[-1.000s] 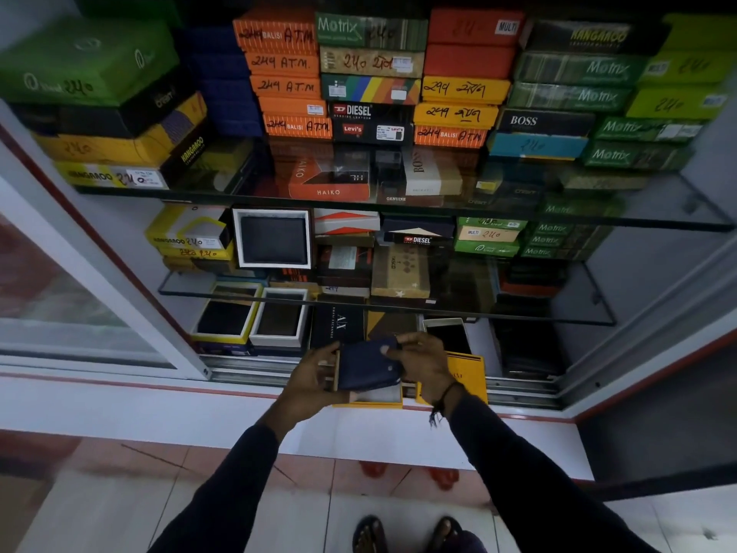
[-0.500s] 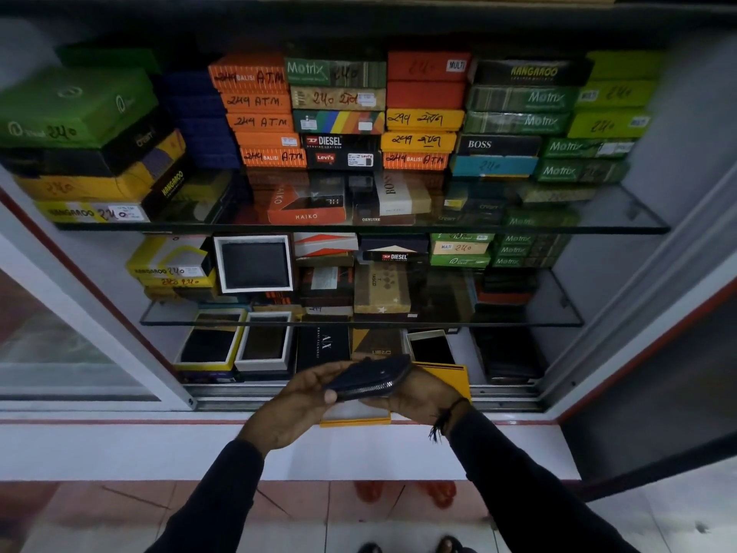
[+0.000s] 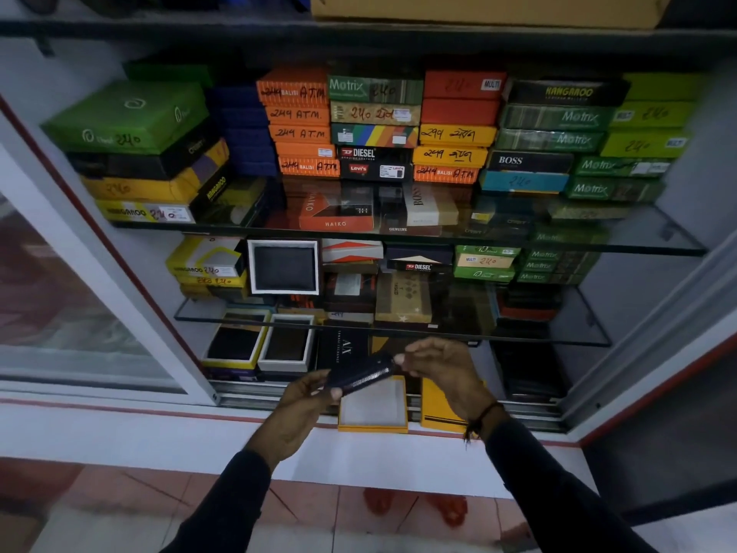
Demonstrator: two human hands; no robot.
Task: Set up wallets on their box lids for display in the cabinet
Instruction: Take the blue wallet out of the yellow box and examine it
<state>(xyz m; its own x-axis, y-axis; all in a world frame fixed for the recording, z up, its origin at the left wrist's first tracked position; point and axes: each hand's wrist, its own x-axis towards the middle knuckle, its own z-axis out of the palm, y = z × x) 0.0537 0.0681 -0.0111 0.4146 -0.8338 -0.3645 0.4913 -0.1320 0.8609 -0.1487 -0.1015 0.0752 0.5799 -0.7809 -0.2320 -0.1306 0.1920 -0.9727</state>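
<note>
A dark blue wallet (image 3: pixel 361 376) with a zip along its edge is held edge-on in front of the cabinet's bottom level. My left hand (image 3: pixel 297 409) grips its lower left end. My right hand (image 3: pixel 440 369) pinches its upper right end. Just below the wallet an open yellow box tray (image 3: pixel 373 409) with a pale lining lies on the cabinet sill, and its yellow lid (image 3: pixel 438 409) lies to the right under my right wrist. Two wallets in open boxes (image 3: pixel 259 345) stand at the bottom left, and a third boxed wallet (image 3: pixel 284 267) leans upright on the middle shelf.
Glass shelves (image 3: pixel 638 241) carry stacks of coloured wallet boxes. A black AX box (image 3: pixel 343 349) stands behind my hands. The sliding glass door (image 3: pixel 60 313) is pushed left, its track (image 3: pixel 255 397) along the sill. Tiled floor (image 3: pixel 119 504) lies below.
The view has tilted upward. Both hands turned the wallet from flat to edge-on and lifted it off the yellow tray, whose pale lining now shows.
</note>
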